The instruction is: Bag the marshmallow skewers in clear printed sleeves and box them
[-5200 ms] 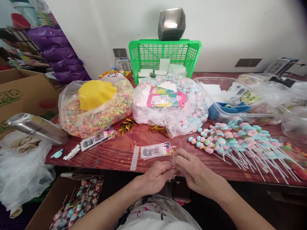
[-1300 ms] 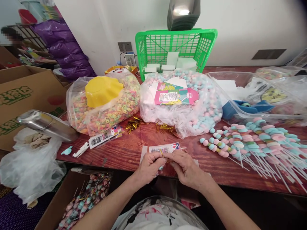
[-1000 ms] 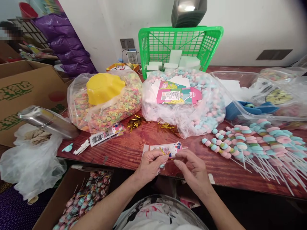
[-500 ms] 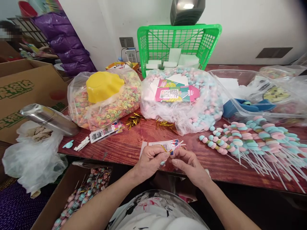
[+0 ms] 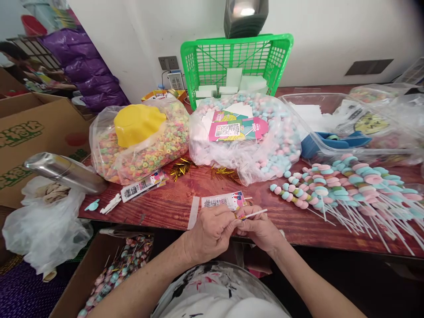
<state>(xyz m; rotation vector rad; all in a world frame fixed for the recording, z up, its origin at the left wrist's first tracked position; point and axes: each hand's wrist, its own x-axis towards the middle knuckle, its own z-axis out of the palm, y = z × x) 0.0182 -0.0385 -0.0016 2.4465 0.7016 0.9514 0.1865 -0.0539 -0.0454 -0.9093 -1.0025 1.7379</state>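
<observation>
My left hand [image 5: 212,229] is closed, knuckles up, around the lower end of a wrapped marshmallow skewer; its candy is hidden under the fingers. The skewer's white stick [image 5: 256,214] points out to the right. My right hand [image 5: 258,229] meets the left and pinches at the base of this stick, thumb and fingers together. A bit of printed wrapper and a speck of gold tie show between the hands. Just behind them a printed clear bag [image 5: 217,201] lies flat on the table, with a white stick end showing beside it.
Marshmallow skewers [image 5: 351,185] are piled at the right. Gold twist ties [image 5: 181,168] lie near a bag of ring cereal [image 5: 149,154] and a bag of marshmallows [image 5: 274,145]. A steel flask [image 5: 69,172] leans at left. Below is a carton of wrapped skewers [image 5: 122,265].
My hands have come together, the left turning over the skewer. The stick has tipped from slanting upward to lying nearly level toward the right. The camera view has shifted slightly.
</observation>
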